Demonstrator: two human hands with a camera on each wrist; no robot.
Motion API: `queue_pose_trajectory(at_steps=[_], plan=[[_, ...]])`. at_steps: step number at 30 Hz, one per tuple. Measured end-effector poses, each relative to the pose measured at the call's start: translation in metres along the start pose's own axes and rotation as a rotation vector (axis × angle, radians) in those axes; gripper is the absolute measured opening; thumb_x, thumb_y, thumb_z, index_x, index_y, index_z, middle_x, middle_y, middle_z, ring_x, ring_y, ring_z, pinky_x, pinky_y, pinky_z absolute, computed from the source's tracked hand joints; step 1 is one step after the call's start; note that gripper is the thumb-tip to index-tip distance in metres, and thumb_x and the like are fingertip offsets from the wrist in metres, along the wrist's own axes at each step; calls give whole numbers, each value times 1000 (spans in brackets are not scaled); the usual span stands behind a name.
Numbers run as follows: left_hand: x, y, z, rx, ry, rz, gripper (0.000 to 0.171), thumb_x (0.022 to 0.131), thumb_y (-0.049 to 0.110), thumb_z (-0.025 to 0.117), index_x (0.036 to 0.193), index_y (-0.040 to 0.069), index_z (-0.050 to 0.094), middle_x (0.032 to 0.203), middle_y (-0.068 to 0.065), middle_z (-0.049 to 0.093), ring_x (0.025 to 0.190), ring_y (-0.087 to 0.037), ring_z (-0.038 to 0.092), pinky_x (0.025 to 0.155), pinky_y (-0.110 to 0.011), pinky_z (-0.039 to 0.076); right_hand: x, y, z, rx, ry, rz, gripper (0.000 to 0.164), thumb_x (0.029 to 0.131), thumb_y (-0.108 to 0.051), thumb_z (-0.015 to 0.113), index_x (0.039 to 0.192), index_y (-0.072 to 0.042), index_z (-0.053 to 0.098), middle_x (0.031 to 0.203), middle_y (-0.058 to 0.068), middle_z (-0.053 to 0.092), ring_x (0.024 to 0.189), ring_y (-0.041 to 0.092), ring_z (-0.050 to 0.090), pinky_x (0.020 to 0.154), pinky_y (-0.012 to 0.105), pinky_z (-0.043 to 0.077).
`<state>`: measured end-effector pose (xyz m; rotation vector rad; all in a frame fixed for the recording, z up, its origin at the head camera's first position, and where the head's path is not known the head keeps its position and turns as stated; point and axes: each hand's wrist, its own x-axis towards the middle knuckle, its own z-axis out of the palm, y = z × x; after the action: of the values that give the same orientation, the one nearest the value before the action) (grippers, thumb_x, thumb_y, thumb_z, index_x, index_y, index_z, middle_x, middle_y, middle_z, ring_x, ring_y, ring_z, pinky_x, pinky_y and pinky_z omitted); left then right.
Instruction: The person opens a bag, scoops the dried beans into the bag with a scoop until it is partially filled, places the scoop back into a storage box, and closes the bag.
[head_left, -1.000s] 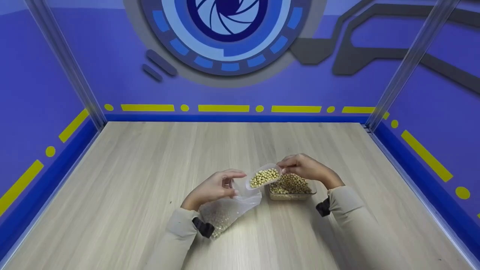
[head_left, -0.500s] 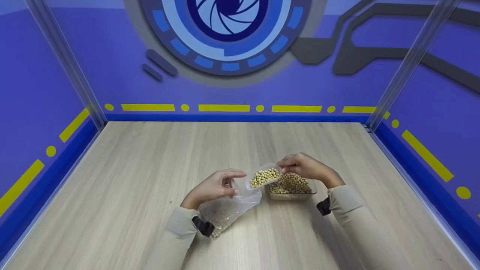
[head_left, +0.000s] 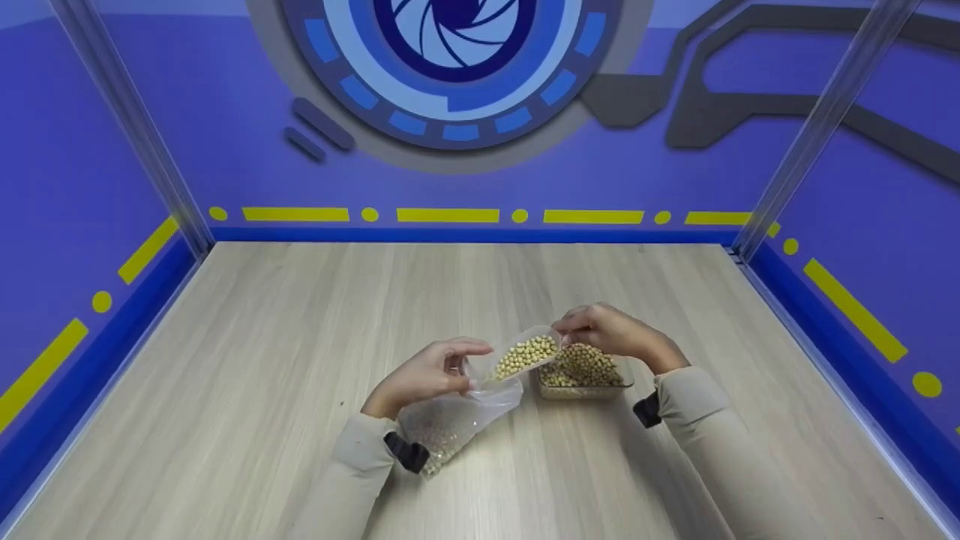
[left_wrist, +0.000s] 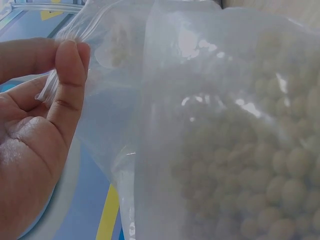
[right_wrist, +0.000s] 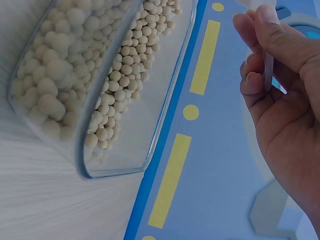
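Note:
My left hand (head_left: 424, 379) pinches the mouth edge of a clear zip bag (head_left: 487, 411), which leans on the table with pale round soybeans (left_wrist: 270, 190) in its lower part. In my right hand (head_left: 611, 334) is the handle of a translucent scoop (head_left: 541, 332), pinched between thumb and fingers. Soybeans (head_left: 529, 355) fill the scoop, whose front lip tilts down into the bag's mouth. Below the right hand stands a glass container (head_left: 581, 393) partly full of the same beans, close up in the right wrist view. The handle's far end is hidden by the fingers.
The pale wooden table (head_left: 337, 315) extends around the hands. Blue panels (head_left: 450, 187) with yellow marks enclose its back and sides, joined by metal corner posts (head_left: 814, 142). A tiny dark speck (head_left: 342, 404) lies left of the left hand.
Over the last half second the scoop has tipped further toward the bag, and its beans have slid to the front lip. My left hand and the glass container stay in place.

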<state>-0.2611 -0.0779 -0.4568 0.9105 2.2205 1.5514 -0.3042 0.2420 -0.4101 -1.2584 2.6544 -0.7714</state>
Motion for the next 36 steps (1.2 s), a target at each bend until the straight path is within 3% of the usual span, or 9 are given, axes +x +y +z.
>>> queue_pose_trajectory(at_steps=[19,28,36], plan=[[-1,2,-1,-7,1,-4,54,81,-3,64,134,-1,54,137,-18,51,74,-9,45,64,-18,41,1,-5,-3,-32,-12,16,27,91,0,59,117,1,68,111,18,69,101,32,66,84,42,55],[-2,1,0,-34,-10,8,56,80,-5,62,135,-2,52,140,-18,49,78,-9,48,66,-17,43,2,-8,-5,-81,-8,-42,28,90,1,60,116,2,68,107,17,70,96,30,67,81,40,55],[-3,2,-1,-34,-18,13,55,81,-4,62,135,-3,52,141,-19,48,78,-9,47,66,-17,43,3,-11,-5,-86,-20,-3,27,90,-1,61,116,0,69,108,16,71,98,29,67,82,40,55]])
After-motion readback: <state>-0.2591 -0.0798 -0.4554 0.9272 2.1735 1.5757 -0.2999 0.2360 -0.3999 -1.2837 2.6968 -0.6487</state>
